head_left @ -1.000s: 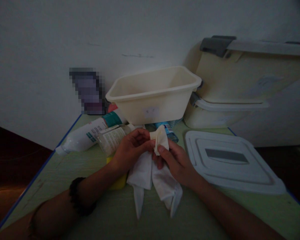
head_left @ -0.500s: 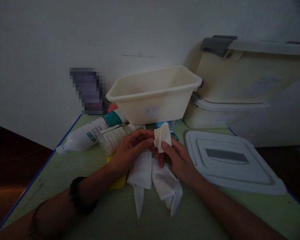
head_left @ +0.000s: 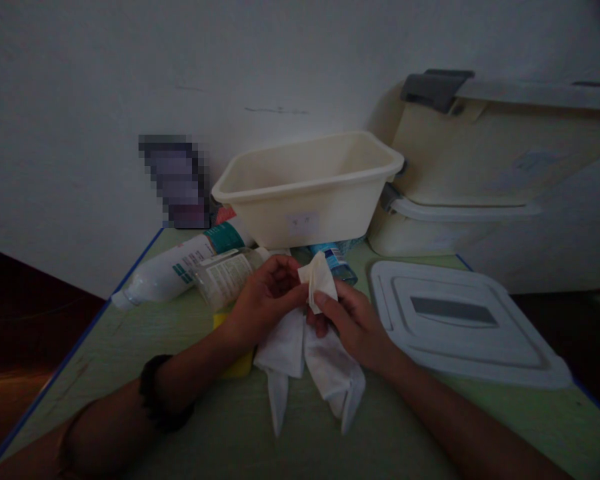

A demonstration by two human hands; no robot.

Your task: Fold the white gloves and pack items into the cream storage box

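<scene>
Between my two hands is a small cream-white folded cloth (head_left: 321,280), its top edge sticking up. My right hand (head_left: 357,323) pinches it from the right, thumb across its front. On the other side, my left hand (head_left: 265,297) has its thumb at the cloth's left edge, with the fingers curled behind; their tips are partly hidden. Below my hands, two white cloth pieces (head_left: 333,373) with pointed ends lie on the table. A yellow item (head_left: 237,363) shows partly under my left wrist.
Behind my hands stands a cream bin (head_left: 310,207). A white bottle (head_left: 175,267) and a clear labelled bottle (head_left: 225,273) lie at left, and a blue-labelled bottle (head_left: 341,263) lies behind my right hand. At right are a grey-white lid (head_left: 460,360) and stacked lidded boxes (head_left: 460,153).
The cream-white cloth has shifted slightly left and down and is folded narrower. My left thumb has moved against its edge. The blue-labelled bottle shows more.
</scene>
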